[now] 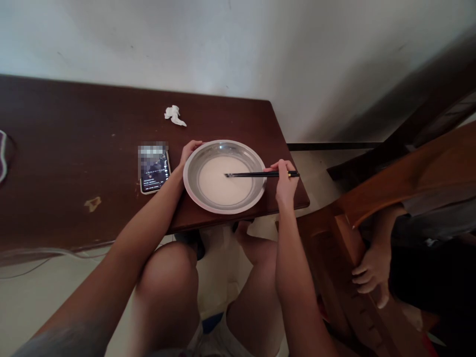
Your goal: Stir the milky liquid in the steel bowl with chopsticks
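Observation:
A wide metal bowl (191,186) stands near the right end of the dark wooden table, with a pale, milky liquid (225,188) in it. My left hand (189,151) grips the bowl's left rim; some of its fingers are hidden behind the bowl. Black chopsticks (256,174) are held in my right hand (285,181), just past the bowl's right side. They point left, and their tips meet the liquid near the middle of the bowl.
Left of the bowl lies a phone (155,171) with its screen lit. Crumpled white tissue (174,115) rests farther back on the table (74,148). At right, another person's hand (374,272) rests on a wooden bench (334,238). A cable (59,252) runs along the table's front edge.

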Tool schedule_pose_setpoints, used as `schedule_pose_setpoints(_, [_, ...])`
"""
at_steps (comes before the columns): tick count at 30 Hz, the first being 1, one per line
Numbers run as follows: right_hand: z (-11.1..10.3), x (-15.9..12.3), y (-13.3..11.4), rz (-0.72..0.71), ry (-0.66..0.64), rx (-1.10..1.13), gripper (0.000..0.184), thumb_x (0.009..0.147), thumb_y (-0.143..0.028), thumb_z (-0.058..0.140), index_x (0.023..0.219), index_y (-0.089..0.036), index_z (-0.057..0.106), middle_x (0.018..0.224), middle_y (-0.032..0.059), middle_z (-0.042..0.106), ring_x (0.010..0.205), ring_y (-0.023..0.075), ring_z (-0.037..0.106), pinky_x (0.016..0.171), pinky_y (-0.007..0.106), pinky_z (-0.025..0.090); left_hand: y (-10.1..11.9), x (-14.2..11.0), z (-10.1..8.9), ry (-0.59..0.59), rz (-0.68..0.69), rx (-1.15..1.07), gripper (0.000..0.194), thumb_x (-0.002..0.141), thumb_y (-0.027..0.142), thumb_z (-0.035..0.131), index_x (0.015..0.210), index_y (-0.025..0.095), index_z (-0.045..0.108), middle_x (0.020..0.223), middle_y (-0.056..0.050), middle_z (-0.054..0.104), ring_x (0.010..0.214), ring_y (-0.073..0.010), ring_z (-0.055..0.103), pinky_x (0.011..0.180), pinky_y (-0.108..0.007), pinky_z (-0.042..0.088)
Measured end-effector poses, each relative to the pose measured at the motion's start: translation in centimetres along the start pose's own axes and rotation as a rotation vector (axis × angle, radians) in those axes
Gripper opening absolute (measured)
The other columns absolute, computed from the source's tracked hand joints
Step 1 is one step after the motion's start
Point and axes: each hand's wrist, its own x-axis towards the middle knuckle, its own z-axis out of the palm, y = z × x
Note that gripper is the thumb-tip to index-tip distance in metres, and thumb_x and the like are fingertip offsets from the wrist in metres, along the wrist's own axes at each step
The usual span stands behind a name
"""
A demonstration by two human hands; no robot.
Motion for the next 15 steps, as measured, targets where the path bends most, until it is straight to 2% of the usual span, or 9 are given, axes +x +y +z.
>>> schedule_pose_setpoints(1, [-0.06, 0.00, 0.08, 0.013, 0.004, 0.016, 0.032, 0.087, -0.042, 0.044, 0.062, -0.021, 0.050, 0.050, -0.0062, 0.057, 0.053, 0.0113, 0.061, 0.069, 0.027, 0.048, -0.04, 0.11, -0.08, -0.004, 0.012, 0.000, 0.029, 0.081, 0.022, 0.043, 0.058, 0.019, 0.061, 0.049, 0.000, 0.059, 0.045, -0.0124, 0.051, 0.053, -0.023, 0.047])
schedule_pose_setpoints(3, [0.01, -0.14, 0.03, 0.028, -0.068, 0.035, 0.031, 0.086, -0.041, 0.045, 0.062, -0.022, 0.051, 0.048, -0.0067, 0.056, 0.051, 0.0112, 0.061, 0.067, 0.027, 0.047, -0.07, 0.21, -0.14, -0.018, 0.027, 0.001, 0.032, 0.082, 0.020, 0.041, 0.057, 0.018, 0.061, 0.049, 0.000, 0.060, 0.045, -0.0118, 0.051, 0.054, -0.023, 0.047])
schedule_pose_setpoints(5, [0.26, -0.33, -0.24, 0.024, -0.173, 0.029, 0.029, 0.086, -0.040, 0.046, 0.064, -0.022, 0.053, 0.051, -0.0058, 0.059, 0.054, 0.0115, 0.062, 0.068, 0.027, 0.048, -0.02, 0.12, -0.05, -0.024, 0.021, -0.001, 0.036, 0.083, 0.019, 0.038, 0.056, 0.018, 0.061, 0.047, 0.000, 0.058, 0.044, -0.0113, 0.050, 0.053, -0.022, 0.046])
schedule_pose_setpoints(7, [0.45, -0.41, -0.50, -0.004, -0.214, 0.002, 0.028, 0.086, -0.040, 0.046, 0.067, -0.022, 0.056, 0.057, -0.0043, 0.063, 0.061, 0.0119, 0.064, 0.071, 0.027, 0.048, 0.07, -0.10, 0.14, -0.028, 0.006, -0.001, 0.037, 0.084, 0.020, 0.037, 0.056, 0.018, 0.061, 0.047, 0.000, 0.057, 0.043, -0.0110, 0.049, 0.053, -0.022, 0.045])
schedule_pose_setpoints(9, [0.40, -0.31, -0.53, -0.035, -0.154, -0.019, 0.028, 0.086, -0.039, 0.046, 0.068, -0.022, 0.057, 0.061, -0.0034, 0.064, 0.066, 0.0121, 0.064, 0.072, 0.028, 0.048, 0.16, -0.32, 0.31, -0.012, 0.005, 0.005, 0.037, 0.084, 0.020, 0.037, 0.056, 0.018, 0.061, 0.047, 0.001, 0.057, 0.043, -0.0108, 0.049, 0.053, -0.021, 0.045])
schedule_pose_setpoints(12, [0.13, -0.11, -0.17, -0.023, -0.021, 0.021, 0.029, 0.087, -0.039, 0.046, 0.064, -0.022, 0.054, 0.056, -0.0049, 0.060, 0.059, 0.0114, 0.062, 0.069, 0.027, 0.047, 0.24, -0.45, 0.45, 0.021, -0.001, 0.022, 0.035, 0.084, 0.020, 0.039, 0.057, 0.019, 0.060, 0.049, 0.001, 0.058, 0.046, -0.0113, 0.050, 0.053, -0.021, 0.045])
schedule_pose_setpoints(13, [0.11, -0.10, -0.08, -0.007, -0.010, 0.039, 0.030, 0.087, -0.039, 0.045, 0.063, -0.022, 0.053, 0.054, -0.0056, 0.059, 0.055, 0.0112, 0.061, 0.067, 0.027, 0.047, 0.25, -0.45, 0.46, 0.031, 0.002, 0.024, 0.034, 0.084, 0.019, 0.039, 0.057, 0.019, 0.060, 0.048, 0.001, 0.058, 0.046, -0.0113, 0.050, 0.053, -0.022, 0.045])
schedule_pose_setpoints(15, [0.25, -0.22, -0.09, 0.021, -0.076, 0.049, 0.030, 0.087, -0.038, 0.046, 0.063, -0.021, 0.052, 0.051, -0.0060, 0.058, 0.052, 0.0112, 0.061, 0.067, 0.028, 0.047, 0.26, -0.42, 0.47, 0.037, 0.021, 0.021, 0.033, 0.083, 0.018, 0.040, 0.056, 0.018, 0.059, 0.048, 0.002, 0.057, 0.046, -0.0108, 0.050, 0.053, -0.021, 0.044])
